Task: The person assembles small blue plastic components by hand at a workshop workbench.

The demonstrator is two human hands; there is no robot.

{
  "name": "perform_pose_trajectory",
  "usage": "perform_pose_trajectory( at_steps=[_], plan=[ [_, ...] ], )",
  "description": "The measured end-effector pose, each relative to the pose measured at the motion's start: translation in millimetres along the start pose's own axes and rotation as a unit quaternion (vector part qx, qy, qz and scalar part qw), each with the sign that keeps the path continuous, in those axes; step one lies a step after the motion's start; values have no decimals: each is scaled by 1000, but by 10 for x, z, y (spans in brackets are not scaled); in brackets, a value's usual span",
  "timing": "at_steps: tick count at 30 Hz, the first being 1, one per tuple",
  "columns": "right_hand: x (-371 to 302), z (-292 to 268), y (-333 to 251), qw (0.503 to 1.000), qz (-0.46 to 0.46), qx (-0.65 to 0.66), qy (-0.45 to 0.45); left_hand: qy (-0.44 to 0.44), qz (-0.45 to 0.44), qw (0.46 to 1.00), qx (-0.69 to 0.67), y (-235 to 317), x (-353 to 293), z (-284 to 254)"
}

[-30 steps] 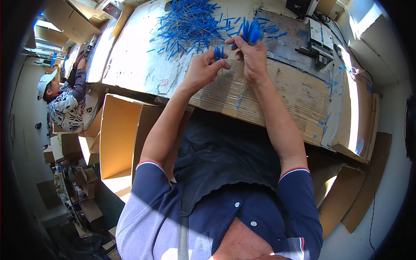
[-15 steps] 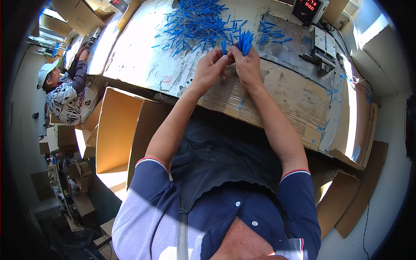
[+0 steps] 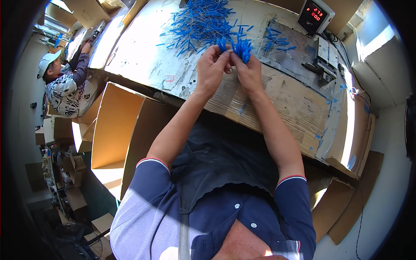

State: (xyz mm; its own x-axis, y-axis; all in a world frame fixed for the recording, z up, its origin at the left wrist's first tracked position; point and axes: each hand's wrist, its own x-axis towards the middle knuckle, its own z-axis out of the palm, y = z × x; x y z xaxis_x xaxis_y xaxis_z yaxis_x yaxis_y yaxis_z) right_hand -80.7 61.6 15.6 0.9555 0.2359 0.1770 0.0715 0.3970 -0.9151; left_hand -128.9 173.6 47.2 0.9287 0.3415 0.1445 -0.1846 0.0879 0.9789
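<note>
My left hand (image 3: 210,73) and my right hand (image 3: 248,77) meet above the near part of the bench, fingers pinched. A small bunch of thin blue-ended sticks (image 3: 222,43) stands up from the left fingers. The right fingers and thumb close around a larger bunch of the same blue-ended sticks (image 3: 242,48), its tips fanned out. The lower ends of both bunches are hidden by my hands. Just beyond lies a big loose pile of blue-ended sticks (image 3: 201,21) with thin pale stems. A smaller scatter of them (image 3: 276,40) rests to the right on a dark plate.
Cardboard (image 3: 277,99) covers the bench's near edge. At right stand a display box with red digits (image 3: 313,16) and a small metal fixture (image 3: 323,60), with cables behind. An open carton (image 3: 117,125) stands below left. A co-worker in a pale cap (image 3: 65,86) works at the far left.
The bunch in my left fingers shows more blue tips, and the right bunch is tilted further to the right and more fanned. The whole view has shifted slightly.
</note>
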Motion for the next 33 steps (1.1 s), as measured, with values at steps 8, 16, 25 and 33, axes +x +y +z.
perform_pose_trajectory(
  at_steps=[8,16,25,33],
  plan=[
    [37,-58,55,990,44,-72,-111,41,-6,986,164,-43,-30,-21],
    [33,-15,-12,984,71,-50,-156,29,184,960,207,160,179,-152],
    [53,-66,-76,986,24,-105,-127,-5,295,935,198,315,85,57],
    [179,-177,5,996,77,27,-30,50,214,839,498,66,882,-647]
  ],
)
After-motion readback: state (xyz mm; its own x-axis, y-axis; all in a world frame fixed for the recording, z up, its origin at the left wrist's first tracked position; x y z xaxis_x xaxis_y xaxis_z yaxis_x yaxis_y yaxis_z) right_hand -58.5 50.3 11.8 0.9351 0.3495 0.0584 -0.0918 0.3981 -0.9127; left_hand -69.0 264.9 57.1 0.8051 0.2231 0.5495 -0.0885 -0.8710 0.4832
